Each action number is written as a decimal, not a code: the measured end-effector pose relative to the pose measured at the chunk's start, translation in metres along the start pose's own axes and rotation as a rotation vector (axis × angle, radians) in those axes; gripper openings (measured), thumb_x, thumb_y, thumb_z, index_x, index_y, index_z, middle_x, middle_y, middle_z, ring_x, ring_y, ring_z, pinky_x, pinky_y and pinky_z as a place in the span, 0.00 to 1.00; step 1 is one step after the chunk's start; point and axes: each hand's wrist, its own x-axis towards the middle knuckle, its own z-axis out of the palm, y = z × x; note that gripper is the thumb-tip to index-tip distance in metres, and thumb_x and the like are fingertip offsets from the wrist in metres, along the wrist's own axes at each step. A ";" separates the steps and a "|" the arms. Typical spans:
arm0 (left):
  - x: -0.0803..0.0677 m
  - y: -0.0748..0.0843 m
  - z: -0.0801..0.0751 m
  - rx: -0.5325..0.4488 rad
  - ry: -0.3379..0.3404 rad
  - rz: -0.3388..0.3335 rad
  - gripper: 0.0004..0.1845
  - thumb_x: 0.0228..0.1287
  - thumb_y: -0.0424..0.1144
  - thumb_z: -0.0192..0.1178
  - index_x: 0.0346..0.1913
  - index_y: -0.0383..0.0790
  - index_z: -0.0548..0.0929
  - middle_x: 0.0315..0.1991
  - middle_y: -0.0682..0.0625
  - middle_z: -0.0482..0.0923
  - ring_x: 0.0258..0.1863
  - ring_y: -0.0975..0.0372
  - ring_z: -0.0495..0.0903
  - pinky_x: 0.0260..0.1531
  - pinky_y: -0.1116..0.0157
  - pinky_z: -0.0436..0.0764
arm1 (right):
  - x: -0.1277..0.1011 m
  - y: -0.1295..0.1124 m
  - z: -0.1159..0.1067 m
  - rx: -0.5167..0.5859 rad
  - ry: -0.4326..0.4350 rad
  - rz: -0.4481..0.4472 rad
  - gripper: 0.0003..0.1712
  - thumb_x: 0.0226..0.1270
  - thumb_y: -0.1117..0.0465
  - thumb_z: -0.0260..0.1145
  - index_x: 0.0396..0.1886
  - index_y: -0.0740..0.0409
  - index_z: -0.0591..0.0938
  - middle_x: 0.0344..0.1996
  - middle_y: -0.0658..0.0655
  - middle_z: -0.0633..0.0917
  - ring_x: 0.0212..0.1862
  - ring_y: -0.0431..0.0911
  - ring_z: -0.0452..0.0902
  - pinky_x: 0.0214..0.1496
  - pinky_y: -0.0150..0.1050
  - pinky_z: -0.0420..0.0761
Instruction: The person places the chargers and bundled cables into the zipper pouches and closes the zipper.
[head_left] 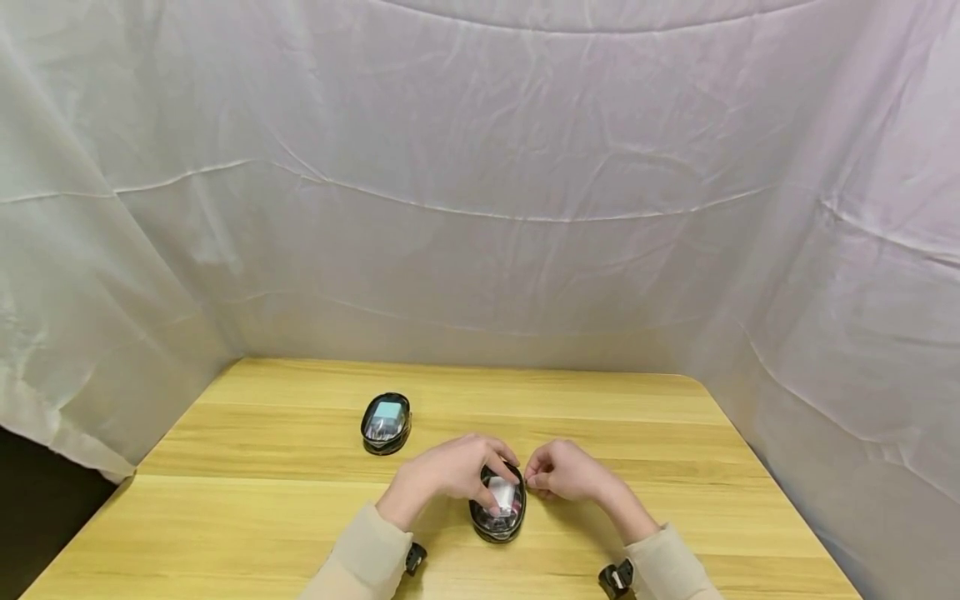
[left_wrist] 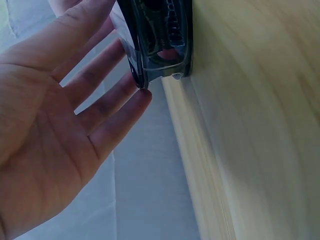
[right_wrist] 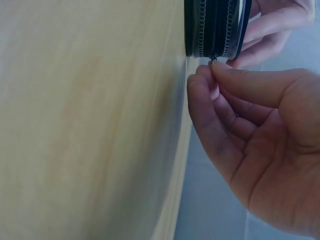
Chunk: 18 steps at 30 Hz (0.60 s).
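A small oval zip case (head_left: pixel 501 525) with a clear top and black trim sits on the table; something pale shows inside it. My left hand (head_left: pixel 465 468) holds it from the far left side, thumb and fingers spread over its top and edge. In the left wrist view, fingertips (left_wrist: pixel 145 93) touch the rim of the case (left_wrist: pixel 167 45). At its right side, my right hand (head_left: pixel 567 471) pinches the zipper pull (right_wrist: pixel 213 57) between thumb and forefinger. The zipper runs up the side of the case (right_wrist: pixel 216 27) in the right wrist view.
A second oval clear-topped case (head_left: pixel 386 423), with a light blue piece inside, stands farther back to the left on the wooden table (head_left: pixel 247 517). Pale fabric (head_left: pixel 480 250) hangs behind and along both sides of the table.
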 end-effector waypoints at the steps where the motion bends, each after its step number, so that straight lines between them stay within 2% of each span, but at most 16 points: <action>1: 0.000 0.000 0.000 -0.003 -0.001 -0.003 0.22 0.49 0.44 0.83 0.51 0.52 0.92 0.63 0.60 0.80 0.65 0.62 0.77 0.67 0.63 0.75 | 0.000 0.000 0.000 -0.003 -0.001 0.000 0.06 0.69 0.71 0.69 0.30 0.62 0.85 0.24 0.53 0.84 0.27 0.44 0.80 0.26 0.32 0.79; 5: 0.000 0.000 0.000 -0.002 -0.004 -0.010 0.22 0.49 0.44 0.83 0.51 0.52 0.92 0.63 0.60 0.81 0.64 0.62 0.77 0.67 0.64 0.75 | -0.001 0.000 0.000 -0.008 -0.007 -0.001 0.06 0.69 0.71 0.69 0.30 0.61 0.85 0.23 0.52 0.84 0.27 0.44 0.79 0.26 0.32 0.78; 11: 0.001 -0.001 0.000 0.007 -0.003 0.016 0.23 0.49 0.45 0.83 0.51 0.50 0.92 0.62 0.59 0.82 0.62 0.65 0.79 0.64 0.68 0.76 | -0.001 -0.002 -0.001 -0.006 -0.012 -0.003 0.06 0.68 0.73 0.69 0.30 0.62 0.85 0.23 0.53 0.84 0.27 0.44 0.80 0.26 0.31 0.79; 18: 0.001 0.001 0.002 -0.001 0.000 0.000 0.23 0.49 0.44 0.83 0.51 0.50 0.92 0.62 0.59 0.82 0.62 0.64 0.79 0.65 0.66 0.76 | -0.002 -0.002 0.000 -0.010 -0.019 0.001 0.06 0.68 0.73 0.69 0.30 0.62 0.85 0.23 0.53 0.84 0.27 0.43 0.79 0.26 0.32 0.80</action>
